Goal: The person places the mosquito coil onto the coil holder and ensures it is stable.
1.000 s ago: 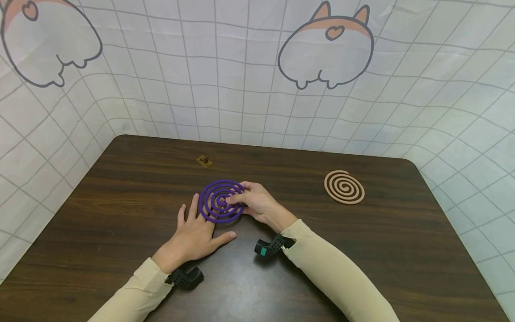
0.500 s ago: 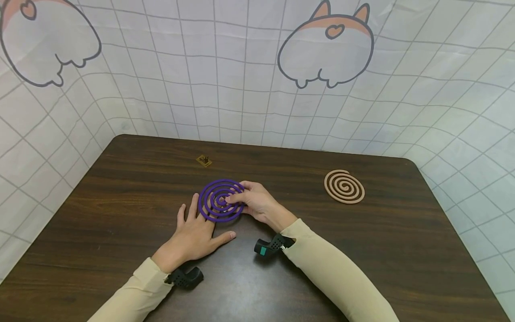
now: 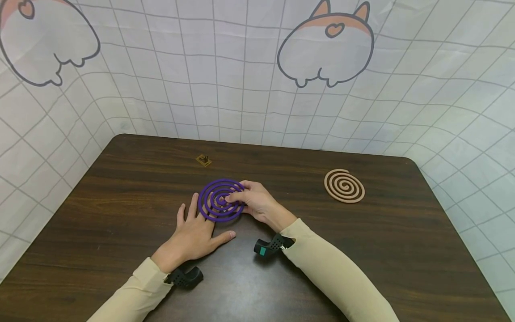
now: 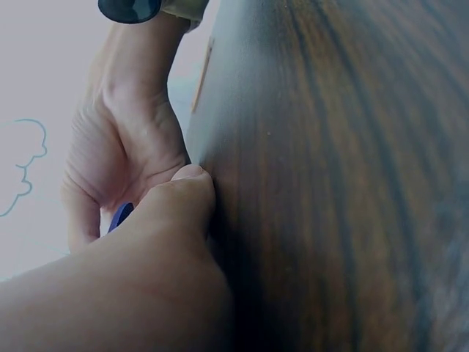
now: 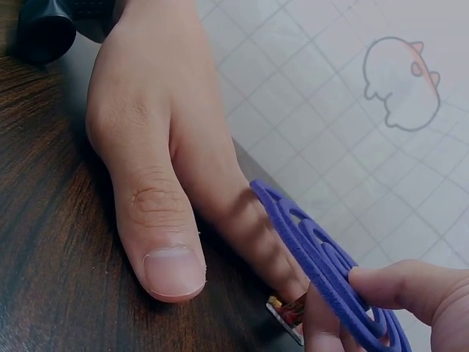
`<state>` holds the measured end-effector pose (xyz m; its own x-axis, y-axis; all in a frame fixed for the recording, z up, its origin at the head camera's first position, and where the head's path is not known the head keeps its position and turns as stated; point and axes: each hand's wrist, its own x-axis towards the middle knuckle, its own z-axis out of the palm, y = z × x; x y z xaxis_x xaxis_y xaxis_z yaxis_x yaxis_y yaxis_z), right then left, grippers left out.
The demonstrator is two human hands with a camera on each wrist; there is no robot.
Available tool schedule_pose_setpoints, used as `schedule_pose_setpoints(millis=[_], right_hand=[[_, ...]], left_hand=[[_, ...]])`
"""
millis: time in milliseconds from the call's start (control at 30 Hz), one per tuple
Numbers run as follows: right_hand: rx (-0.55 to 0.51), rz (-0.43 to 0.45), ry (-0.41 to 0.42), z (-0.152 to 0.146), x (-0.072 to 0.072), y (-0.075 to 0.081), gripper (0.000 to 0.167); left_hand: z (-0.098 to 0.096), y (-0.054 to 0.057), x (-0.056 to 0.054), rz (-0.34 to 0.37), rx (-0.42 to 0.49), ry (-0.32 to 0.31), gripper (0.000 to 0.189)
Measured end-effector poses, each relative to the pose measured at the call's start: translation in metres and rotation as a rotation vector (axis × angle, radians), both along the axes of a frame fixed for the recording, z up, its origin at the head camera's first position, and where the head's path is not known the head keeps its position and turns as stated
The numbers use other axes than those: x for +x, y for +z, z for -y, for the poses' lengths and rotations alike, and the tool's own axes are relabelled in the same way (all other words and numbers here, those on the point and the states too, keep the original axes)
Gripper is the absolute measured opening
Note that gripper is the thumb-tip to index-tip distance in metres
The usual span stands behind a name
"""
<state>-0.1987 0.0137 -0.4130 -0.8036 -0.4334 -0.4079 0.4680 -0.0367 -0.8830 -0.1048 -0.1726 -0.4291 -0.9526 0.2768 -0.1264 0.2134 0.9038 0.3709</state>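
My right hand [image 3: 261, 203] pinches a purple mosquito coil [image 3: 217, 200] near its middle, thumb on top and other fingers beneath. Raised off the table, the coil looks tilted in the right wrist view. Palm down, my left hand [image 3: 191, 237] rests on the table with fingers straight and spread, some of them partly under the coil. By its index fingertip, the right wrist view shows a small colourful metal piece [image 5: 284, 319], mostly hidden behind fingers and coil. In the left wrist view the coil is just a purple sliver [image 4: 121, 215] between the hands.
A tan mosquito coil [image 3: 344, 186] lies flat on the right of the dark wooden table [image 3: 386, 250]. Toward the back left sits a small gold metal stand [image 3: 204, 160]. A white gridded curtain [image 3: 241, 80] with cartoon animal drawings hangs beyond the table's far edge.
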Motion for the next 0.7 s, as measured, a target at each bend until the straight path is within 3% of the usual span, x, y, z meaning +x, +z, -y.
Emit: schedule_pose_setpoints(millis=[700], right_hand=[[-0.021,0.004,0.003,0.0006,-0.0007,-0.0002,0.025]], left_hand=[[0.0005,0.0008,-0.0005,0.008,-0.006,0.004,0.095]])
